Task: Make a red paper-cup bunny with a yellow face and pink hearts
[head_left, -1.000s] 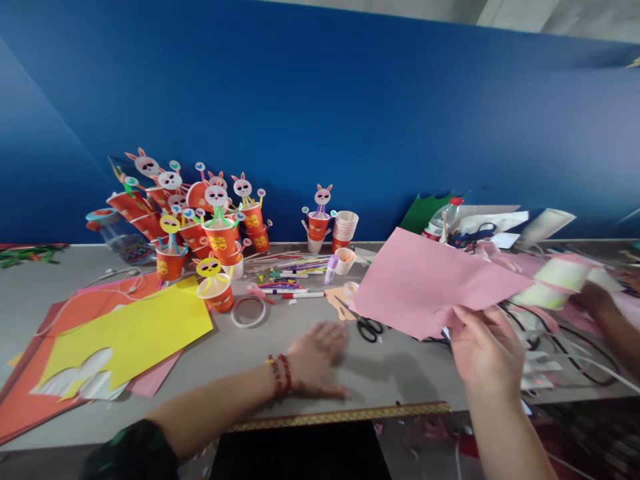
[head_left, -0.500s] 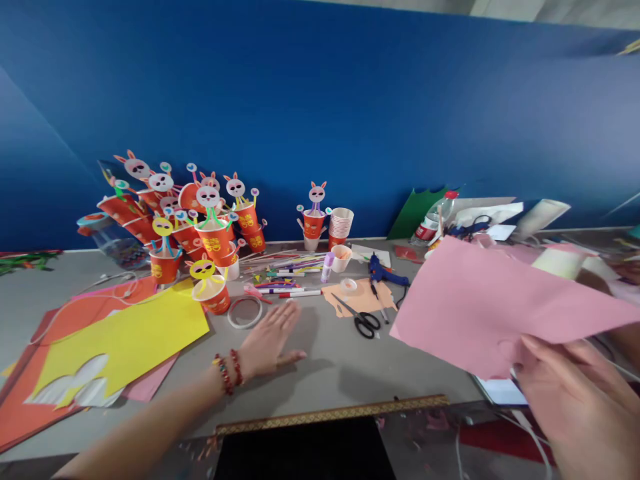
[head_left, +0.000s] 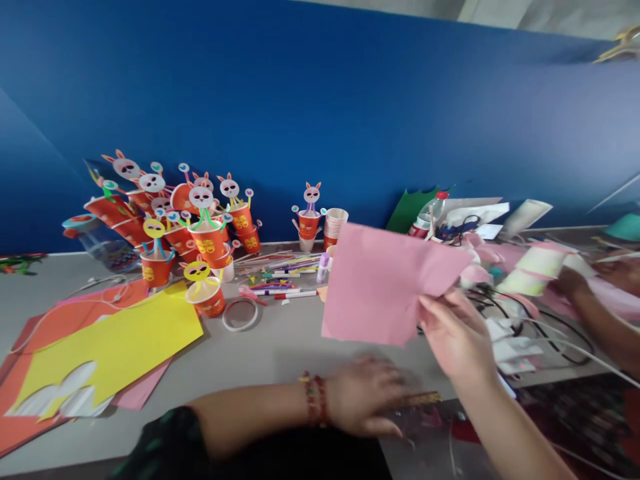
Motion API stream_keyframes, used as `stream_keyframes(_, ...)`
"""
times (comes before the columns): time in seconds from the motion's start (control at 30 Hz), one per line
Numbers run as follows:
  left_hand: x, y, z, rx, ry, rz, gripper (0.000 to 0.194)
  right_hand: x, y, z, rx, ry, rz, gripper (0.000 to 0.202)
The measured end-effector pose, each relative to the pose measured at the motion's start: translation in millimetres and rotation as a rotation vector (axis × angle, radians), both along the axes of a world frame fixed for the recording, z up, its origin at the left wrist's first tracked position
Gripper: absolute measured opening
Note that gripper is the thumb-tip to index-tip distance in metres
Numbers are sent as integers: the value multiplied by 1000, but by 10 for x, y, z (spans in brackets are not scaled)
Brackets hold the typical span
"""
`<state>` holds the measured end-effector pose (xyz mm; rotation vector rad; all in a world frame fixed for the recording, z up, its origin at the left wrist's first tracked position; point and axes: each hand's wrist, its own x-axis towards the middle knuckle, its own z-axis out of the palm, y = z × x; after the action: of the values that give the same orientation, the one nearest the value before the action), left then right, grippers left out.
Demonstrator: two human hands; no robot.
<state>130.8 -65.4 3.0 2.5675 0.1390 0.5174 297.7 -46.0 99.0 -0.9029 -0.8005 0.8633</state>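
Observation:
A sheet of pink paper point(head_left: 375, 287) is raised above the middle of the table. My right hand point(head_left: 457, 333) pinches it by its lower right edge, thumb in front. Over the table's front edge, lower than the sheet, is my left hand point(head_left: 367, 393), with a beaded bracelet at the wrist. Its fingers are blurred but stretched out, thumb apart, and it holds nothing. The pink sheet hides part of the table behind it. A roll of white tape point(head_left: 240, 315) lies to the left of the sheet, beside a red paper cup with a yellow rabbit face point(head_left: 205, 293).
Rabbit-decorated red cups point(head_left: 207, 240) crowd the back left. Yellow paper point(head_left: 150, 333) and orange sheets lie at left. Markers point(head_left: 285, 293), a glue stick point(head_left: 323, 267) and stacked cups point(head_left: 335, 227) stand near the blue partition. Cables point(head_left: 545, 327) and another person's arm point(head_left: 595, 313) are at right.
My right hand has brought the pink paper leftward over the scissors and glue gun. My left hand has swept right and toward the table's front edge.

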Motion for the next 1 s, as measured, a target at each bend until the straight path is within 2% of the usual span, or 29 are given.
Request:
stream_keyframes(0.07, -401, 219, 73, -275, -88, 284, 79, -83, 32, -211, -83, 21, 57, 21)
stream_keyframes(0.1, -588, 283, 90, -393, -118, 369, 78, -153, 58, -315, -109, 39, 96, 22)
stream_keyframes(0.2, -972, 298, 81, -694, -215, 510, 64, -456, 161, -555, -160, 65, 245, 26)
stream_keyframes(0.3, -1097, 220, 46, -861, -278, 750, 52, -764, 236, -663, -215, 39, 327, 31)
stream_keyframes(0.37, -1113, 206, 36, -903, -297, 917, 48, -903, 256, -692, -236, 10, 360, 33)
stream_keyframes(0.4, -1116, 212, 38, -910, -308, 951, 47, -947, 261, -702, -234, 0, 374, 33)
stream_keyframes(0.47, -1126, 242, 46, -954, -325, 894, 49, -989, 265, -725, -220, -22, 405, 33)
stream_keyframes(0.57, -1148, 291, 49, -1119, -340, 759, 54, -942, 271, -772, -204, -99, 448, 34)
stream_keyframes(0.7, -1176, 350, 9, -1239, -418, 795, 57, -646, 273, -865, -202, -362, 431, 31)
stream_keyframes(0.87, -1193, 424, -103, -1336, -609, 934, 52, -84, 236, -1015, -99, -1077, 64, 19)
stream_keyframes(1.0, -1190, 436, -178, -1358, -578, 971, 54, 83, 208, -1100, -18, -1474, -45, 13)
